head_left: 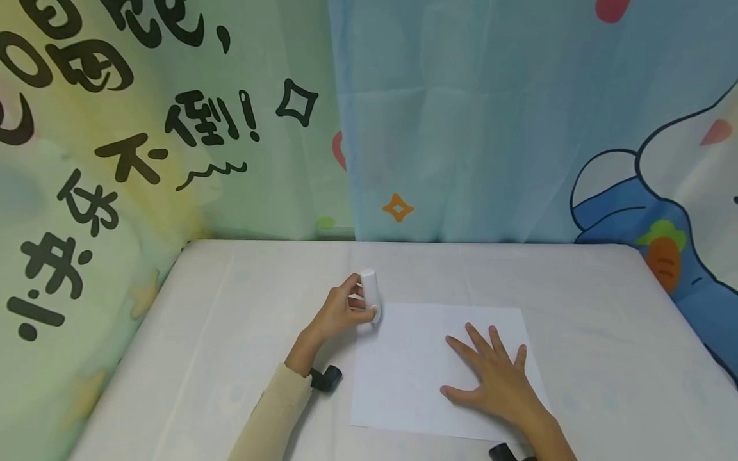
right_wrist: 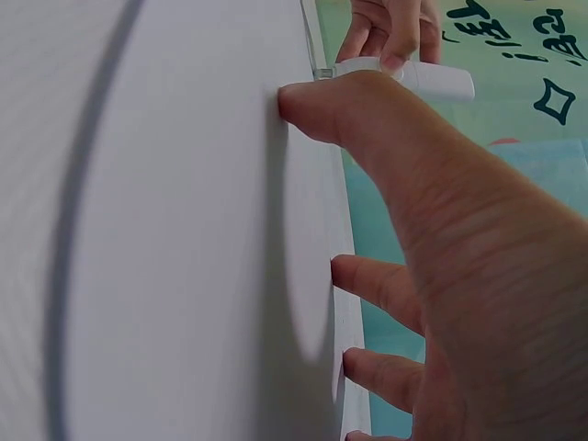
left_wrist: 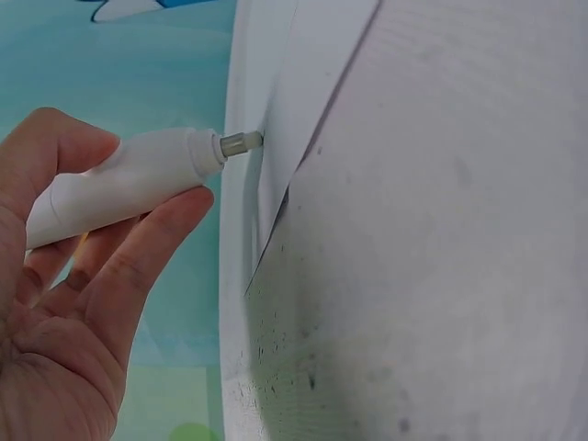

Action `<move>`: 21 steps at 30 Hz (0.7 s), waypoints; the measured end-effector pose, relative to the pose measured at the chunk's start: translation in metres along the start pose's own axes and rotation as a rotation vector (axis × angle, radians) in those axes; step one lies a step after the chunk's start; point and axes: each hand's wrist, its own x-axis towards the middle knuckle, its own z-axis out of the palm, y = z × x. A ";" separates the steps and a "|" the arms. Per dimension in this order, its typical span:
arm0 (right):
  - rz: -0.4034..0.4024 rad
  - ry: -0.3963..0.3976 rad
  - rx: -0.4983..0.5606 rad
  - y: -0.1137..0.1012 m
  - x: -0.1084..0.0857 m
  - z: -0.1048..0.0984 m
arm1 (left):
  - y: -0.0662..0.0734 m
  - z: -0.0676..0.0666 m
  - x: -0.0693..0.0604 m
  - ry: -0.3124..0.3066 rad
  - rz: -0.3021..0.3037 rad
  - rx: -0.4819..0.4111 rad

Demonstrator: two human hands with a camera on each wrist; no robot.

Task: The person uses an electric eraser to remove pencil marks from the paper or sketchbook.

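Observation:
My left hand [head_left: 340, 312] grips a white pen-like tool [head_left: 370, 293] at the upper left corner of a white paper sheet [head_left: 415, 371]. In the left wrist view, the thumb and fingers of the left hand [left_wrist: 83, 266] hold the white barrel [left_wrist: 138, 179], and its narrow metal-and-pale tip [left_wrist: 242, 143] is at the sheet [left_wrist: 308, 83]. My right hand [head_left: 498, 384] lies spread on the right part of the sheet, fingers apart. In the right wrist view, the right thumb [right_wrist: 322, 108] and fingertips of that hand touch the paper [right_wrist: 184, 230].
A white-covered table [head_left: 259, 275] surrounds the sheet. Behind it hangs a printed cloth backdrop [head_left: 490, 128] with black characters, a rabbit and a carrot. A black wrist device [head_left: 327, 379] sits at the left wrist, another [head_left: 503, 452] at the right.

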 end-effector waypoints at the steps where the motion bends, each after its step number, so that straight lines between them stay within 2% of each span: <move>1: 0.000 0.000 -0.001 0.000 0.000 0.000 | 0.000 0.000 0.000 -0.001 -0.001 0.000; 21: -0.007 0.002 0.002 0.000 0.001 0.000 | 0.002 -0.002 -0.005 -0.011 0.041 0.039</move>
